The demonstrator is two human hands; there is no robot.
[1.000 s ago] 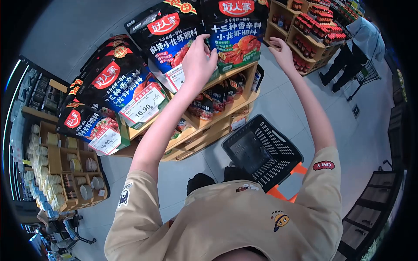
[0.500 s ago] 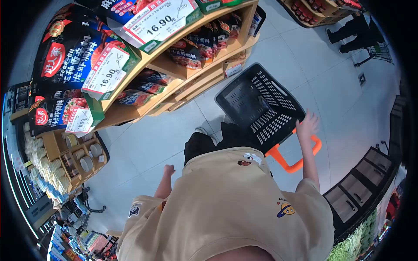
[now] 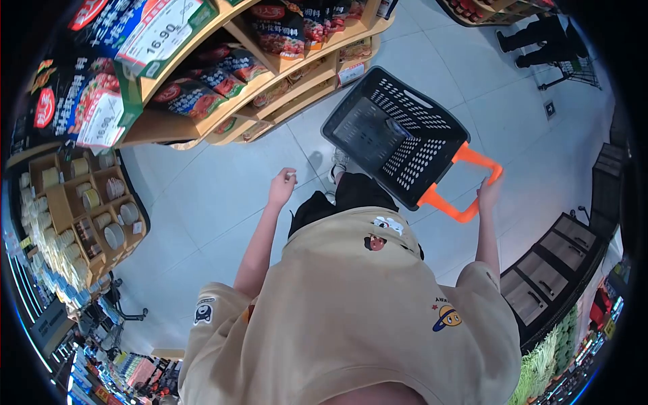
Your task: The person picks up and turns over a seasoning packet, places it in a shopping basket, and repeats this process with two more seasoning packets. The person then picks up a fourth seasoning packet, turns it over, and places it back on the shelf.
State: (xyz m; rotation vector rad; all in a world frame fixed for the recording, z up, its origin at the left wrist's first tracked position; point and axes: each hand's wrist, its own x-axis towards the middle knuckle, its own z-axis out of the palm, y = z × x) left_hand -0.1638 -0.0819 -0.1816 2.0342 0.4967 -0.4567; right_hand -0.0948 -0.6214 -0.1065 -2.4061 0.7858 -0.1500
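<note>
My right hand (image 3: 489, 194) is closed around the outer bar of an orange handle (image 3: 466, 214). This handle belongs to a black plastic shopping basket (image 3: 424, 120) with perforated sides, which tilts beside my legs. A small item, too unclear to name, shows inside near the basket's wall. On the other side of my body, my left hand (image 3: 283, 186) hangs over the floor with fingers curled in and nothing visible in them. The shelf of seasoning pouches lies ahead of it, apart from the hand.
A curved wooden shelf (image 3: 287, 82) holds seasoning pouches (image 3: 277, 30) and 16.90 price tags (image 3: 162, 37). Bowls stand in a wooden rack (image 3: 101, 196) at left. Dark cabinets (image 3: 550, 270) and green vegetables (image 3: 550, 351) line the right. A person's legs (image 3: 540, 40) and a cart (image 3: 574, 73) are far off.
My right hand, spread beside the basket before, has taken hold of the orange handle. My left hand has come forward and up. The shelf has shifted left and upward in view.
</note>
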